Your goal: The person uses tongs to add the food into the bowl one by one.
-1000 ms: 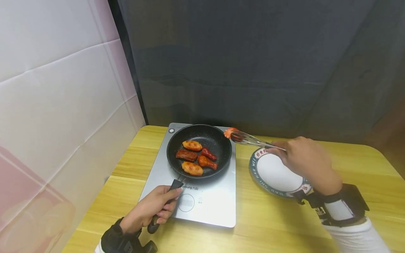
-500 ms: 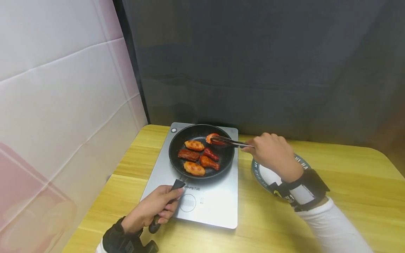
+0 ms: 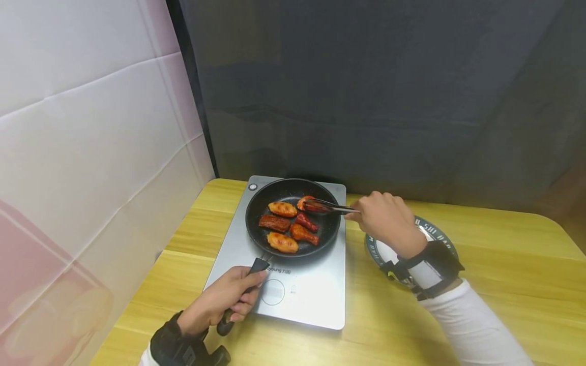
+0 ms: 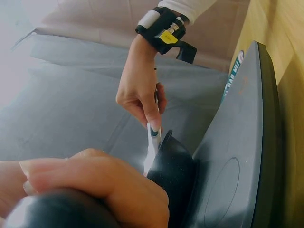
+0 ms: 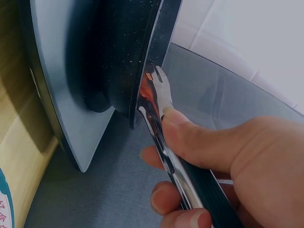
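In the head view my left hand grips the black handle of a frying pan, fingers curled round it. My right hand holds metal tongs reaching over the pan's right rim. Between the tongs' tips is a curled orange-red piece that looks like a shrimp, low at the pan's far right; whether it touches the bottom I cannot tell. Nearby in the pan lie two chicken wings, a rib piece, a drumstick and a darker red piece. The right wrist view shows thumb and fingers around the tongs.
Under the pan is a silver induction cooktop on a wooden table. A white plate with a green lettered rim stands to the right, partly behind my right wrist. A dark curtain and a pale wall bound the table.
My right hand has moved left from above the plate, carrying the shrimp-like piece in the tongs down into the pan. The left hand keeps its hold on the pan handle.
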Available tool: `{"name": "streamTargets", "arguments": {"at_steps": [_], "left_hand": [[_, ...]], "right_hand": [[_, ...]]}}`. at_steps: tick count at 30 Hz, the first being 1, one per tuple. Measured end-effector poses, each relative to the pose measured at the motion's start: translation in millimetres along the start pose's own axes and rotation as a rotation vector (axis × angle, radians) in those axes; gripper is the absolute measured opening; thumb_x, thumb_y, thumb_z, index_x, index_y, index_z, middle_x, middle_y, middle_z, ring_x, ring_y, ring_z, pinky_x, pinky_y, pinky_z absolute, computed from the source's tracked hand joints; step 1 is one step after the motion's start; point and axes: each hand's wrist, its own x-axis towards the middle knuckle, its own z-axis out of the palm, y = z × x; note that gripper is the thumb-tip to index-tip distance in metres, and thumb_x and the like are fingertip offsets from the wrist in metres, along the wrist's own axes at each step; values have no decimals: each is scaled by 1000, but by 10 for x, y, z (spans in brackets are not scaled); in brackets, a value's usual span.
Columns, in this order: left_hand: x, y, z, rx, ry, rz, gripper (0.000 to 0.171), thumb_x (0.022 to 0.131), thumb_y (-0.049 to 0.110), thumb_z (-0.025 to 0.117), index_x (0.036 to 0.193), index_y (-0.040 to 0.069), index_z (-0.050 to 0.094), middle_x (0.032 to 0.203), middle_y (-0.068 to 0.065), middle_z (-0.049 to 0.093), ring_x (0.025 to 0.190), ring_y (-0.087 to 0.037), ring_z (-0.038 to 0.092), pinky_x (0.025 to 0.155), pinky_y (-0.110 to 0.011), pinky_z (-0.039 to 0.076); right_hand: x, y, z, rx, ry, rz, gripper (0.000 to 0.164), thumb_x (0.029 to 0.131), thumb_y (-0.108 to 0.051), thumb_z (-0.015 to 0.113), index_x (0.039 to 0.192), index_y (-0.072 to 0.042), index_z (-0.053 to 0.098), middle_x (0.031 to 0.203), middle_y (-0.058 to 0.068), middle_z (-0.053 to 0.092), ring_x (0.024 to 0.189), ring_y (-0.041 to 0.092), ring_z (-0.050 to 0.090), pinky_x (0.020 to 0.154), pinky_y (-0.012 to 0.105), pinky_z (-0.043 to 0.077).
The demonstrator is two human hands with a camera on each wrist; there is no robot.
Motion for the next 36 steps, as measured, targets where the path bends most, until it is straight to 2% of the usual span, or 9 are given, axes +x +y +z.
{"name": "streamTargets", "arguments": {"at_steps": [5,9,13,16,20,23,28,32,36], "left_hand": [[5,7,0,4,4,0,28,102,25,47,83,7,38,55,6,28,38,-4,23,32,-18,22],[18,14,-1,8,5,0,28,102,25,47,82,6,38,55,6,27,38,-4,23,32,-18,22],[29,12,-1,4,6,-7,27,102,24,46,83,6,38,56,6,27,38,-4,23,32,-18,22],[32,8,3,2,4,-11,28,102,24,46,82,7,38,56,6,27,38,-4,23,32,-18,22],[28,4,7,2,0,-8,28,102,25,46,82,7,38,56,6,27,38,-4,23,32,-18,22],[17,6,7,7,1,-3,28,102,25,47,82,7,38,56,6,27,38,-4,23,32,-18,22],[-3,13,6,19,5,-1,28,102,25,47,81,7,38,56,5,27,38,-4,23,32,-18,23],[-15,14,6,13,3,1,28,102,24,46,82,7,37,56,5,27,38,-4,23,32,-18,23],[-16,14,12,12,0,3,28,102,24,46,82,7,37,56,5,27,38,-4,23,32,-18,23]], "right_hand": [[14,0,12,-19,1,2,27,87,-36,71,67,-18,64,52,-4,36,44,15,35,33,29,27],[27,-4,12,-18,-21,27,20,87,-36,70,81,-17,73,52,-3,40,44,16,36,33,29,27],[39,-28,10,-23,-55,52,23,86,-37,72,92,-15,75,54,-3,45,45,17,38,34,30,29],[39,-42,-3,-29,-64,63,23,85,-38,72,90,-15,75,55,-2,46,46,18,40,34,31,30],[4,-43,-43,-25,-57,78,25,86,-41,71,79,-17,69,54,-2,43,45,18,39,34,31,29],[-52,-38,-77,-16,-30,81,30,86,-42,69,77,-14,64,53,-1,41,45,19,41,34,32,30],[-178,-4,-114,-20,33,69,34,89,-39,68,85,-6,62,53,0,40,45,20,42,34,33,31],[-304,68,-131,-32,92,55,37,91,-36,64,83,0,58,52,1,36,42,19,38,34,32,30],[-492,202,-141,1,71,99,38,92,-34,62,95,4,56,55,3,39,43,19,39,36,31,31]]}}
